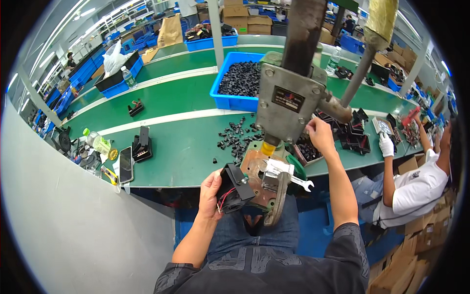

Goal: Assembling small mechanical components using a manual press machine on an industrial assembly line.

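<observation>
My left hand [209, 195] is closed round a black plastic housing [234, 191] with thin red wires at its lower end. It is tilted beside the worn green base [253, 166] of a metal press [290, 98]. Past the press, my right hand [320, 134] is over a small cardboard box [313, 160] of small black parts. Its fingers are pinched together; what they hold, if anything, is too small to tell. A wrench [302, 183] and a curved metal bar [279, 201] are on the press base.
Loose black parts [237, 134] lie left of the press, before a blue bin [214, 93] full of them. A phone [126, 165] and another black housing [142, 147] rest at left. More housings [356, 132] are stacked at right, near a co-worker's gloved hand [386, 145].
</observation>
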Available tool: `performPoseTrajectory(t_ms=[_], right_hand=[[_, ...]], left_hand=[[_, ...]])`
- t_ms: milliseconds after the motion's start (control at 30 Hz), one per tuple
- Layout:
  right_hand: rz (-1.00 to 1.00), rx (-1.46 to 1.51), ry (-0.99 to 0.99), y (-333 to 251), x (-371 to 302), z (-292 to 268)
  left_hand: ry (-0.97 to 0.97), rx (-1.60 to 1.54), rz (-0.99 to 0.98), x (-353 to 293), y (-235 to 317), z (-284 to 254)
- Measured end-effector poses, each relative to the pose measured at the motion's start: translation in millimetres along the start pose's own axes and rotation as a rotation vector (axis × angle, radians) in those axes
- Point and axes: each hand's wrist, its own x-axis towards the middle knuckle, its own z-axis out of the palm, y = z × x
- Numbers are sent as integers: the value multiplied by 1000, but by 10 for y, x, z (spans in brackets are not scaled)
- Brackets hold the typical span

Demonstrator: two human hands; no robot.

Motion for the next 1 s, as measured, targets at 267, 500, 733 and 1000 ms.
performPoseTrajectory(t_ms=[267,500,733,1000], right_hand=[[257,1364,-206,-771,-876,-540],[446,1675,-364,-1085,-1535,-724],[397,1630,-384,-1229,-1653,-738],[411,1547,-403,-1265,-1694,-753]], left_hand=[[-45,66,13,-7,50,200],[-139,333,-1,-111,24,747],[-170,353,30,-179,3,866],[-155,430,78,-195,3,862]])
